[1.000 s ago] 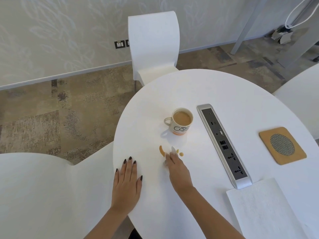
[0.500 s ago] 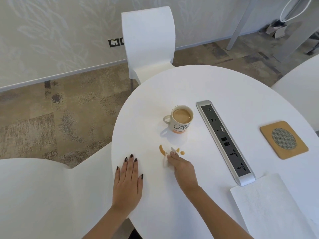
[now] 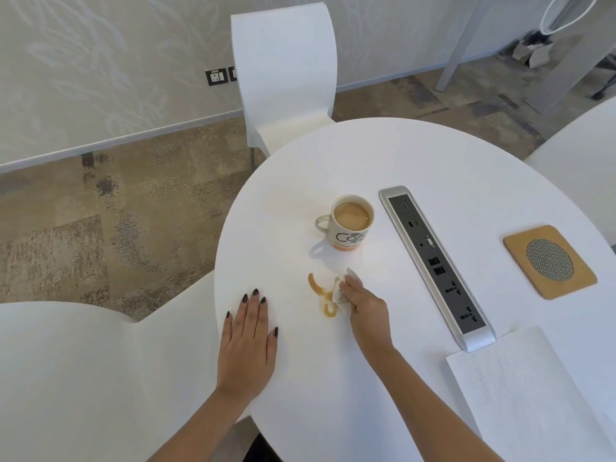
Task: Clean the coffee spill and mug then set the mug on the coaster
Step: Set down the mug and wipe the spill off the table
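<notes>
White paper towel (image 3: 523,395) lay nearest us at the right edge of the round white bench (image 3: 433,155), a flat spare sheet untouched. Our left hand (image 3: 248,341) rested flat on the bench edge, fingers straight and close together, holding nothing. Our right hand (image 3: 365,310) pinched a small crumpled white tissue (image 3: 340,291) and pressed it to the bench against the right side of the tan coffee spill (image 3: 321,296), a curved smear with a ring-shaped blot at its near end.

We judged the wiping step to be in hand and only partly done, since most of the smear showed wet and brown. The next move, as we judged it, called for dragging the tissue leftward over the whole streak, perhaps with the larger sheet if the wad soaked through.

Beyond the spill stood the white ceramic mug with black lettering (image 3: 348,223), upright, full of milky coffee, handle to the left, uncleaned. Right of it ran the silver and grey socket strip (image 3: 433,261). The square wooden coaster with a round mesh centre (image 3: 550,261) sat well apart, bare.
</notes>
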